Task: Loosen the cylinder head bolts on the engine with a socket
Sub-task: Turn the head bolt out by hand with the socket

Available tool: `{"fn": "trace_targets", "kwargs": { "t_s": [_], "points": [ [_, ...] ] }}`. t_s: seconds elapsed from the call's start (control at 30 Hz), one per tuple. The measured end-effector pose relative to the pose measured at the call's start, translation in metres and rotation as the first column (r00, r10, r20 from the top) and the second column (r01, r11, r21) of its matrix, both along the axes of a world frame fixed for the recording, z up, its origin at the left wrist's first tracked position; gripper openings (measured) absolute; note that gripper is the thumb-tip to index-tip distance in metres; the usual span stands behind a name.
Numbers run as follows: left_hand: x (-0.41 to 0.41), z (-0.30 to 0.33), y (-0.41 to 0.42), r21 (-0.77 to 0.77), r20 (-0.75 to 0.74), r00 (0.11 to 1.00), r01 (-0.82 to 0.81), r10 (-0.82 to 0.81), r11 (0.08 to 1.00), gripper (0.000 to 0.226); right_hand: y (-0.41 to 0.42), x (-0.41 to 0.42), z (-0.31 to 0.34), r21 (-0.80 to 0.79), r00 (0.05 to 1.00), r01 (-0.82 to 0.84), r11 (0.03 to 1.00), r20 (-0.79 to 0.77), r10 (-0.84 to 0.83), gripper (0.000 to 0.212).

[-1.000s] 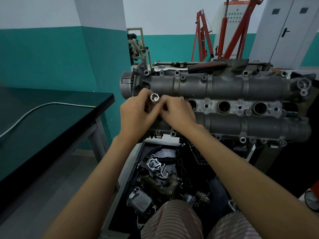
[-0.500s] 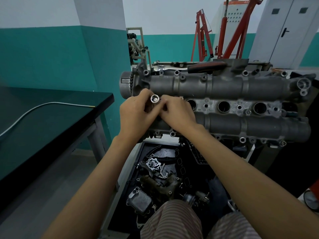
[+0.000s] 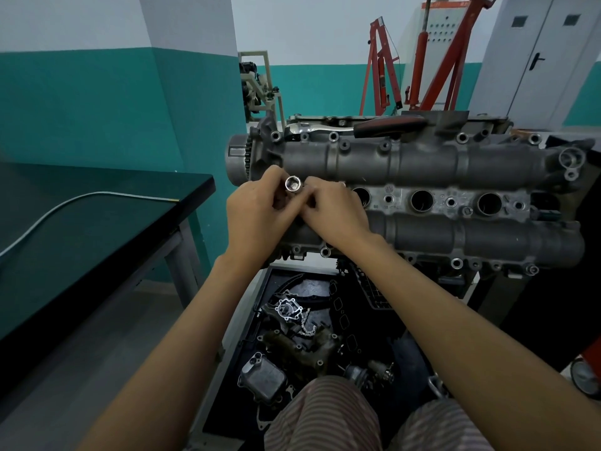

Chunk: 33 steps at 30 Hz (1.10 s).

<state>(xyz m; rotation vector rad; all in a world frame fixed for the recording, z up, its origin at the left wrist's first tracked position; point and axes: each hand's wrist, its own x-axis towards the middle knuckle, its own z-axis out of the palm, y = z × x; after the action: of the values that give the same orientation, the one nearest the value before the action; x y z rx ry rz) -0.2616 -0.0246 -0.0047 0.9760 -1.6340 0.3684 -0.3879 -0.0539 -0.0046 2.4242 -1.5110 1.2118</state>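
Both of my hands are together at the left end of the engine (image 3: 422,170), and compared with one second ago they have barely shifted: the grip is the same and the socket (image 3: 292,183) sits at the same spot between them. My left hand (image 3: 257,213) has its fingers curled round the lower part of the socket. My right hand (image 3: 335,213) meets it from the other side, fingertips pinching at the socket body just below the rim.

Socket position: in the air in front of the engine's left end, above the near camshaft housing, not seated on any bolt. Its long axis runs roughly toward the camera and upward; the open end faces me, so the round bore is visible. Which drive end or tool part lies below my fingers cannot be told.

Ratchet (image 3: 354,126): lying flat along the far top edge of the engine, unchanged from the earlier frames, chrome head to the left, dark red-and-black handle to the right, long axis parallel to the engine.

Markings: a small round emblem is cast on the flat between the spark plug wells, too small to read. No other writing is legible.

Dark table (image 3: 97,222) stands to my left with a grey cable (image 3: 81,198) lying across it.
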Motion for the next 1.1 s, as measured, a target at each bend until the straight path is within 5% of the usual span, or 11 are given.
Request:
{"fn": "trace_targets", "kwargs": {
  "t_s": [1.1],
  "points": [
    [0.0052,-0.0015,-0.0003,-0.005,0.050,0.998,0.044,-0.044,0.999,0.027,0.0029,0.0001,0.0024,-0.022,0.999,-0.039,0.999,-0.016,0.039,0.024]
  ]
}}
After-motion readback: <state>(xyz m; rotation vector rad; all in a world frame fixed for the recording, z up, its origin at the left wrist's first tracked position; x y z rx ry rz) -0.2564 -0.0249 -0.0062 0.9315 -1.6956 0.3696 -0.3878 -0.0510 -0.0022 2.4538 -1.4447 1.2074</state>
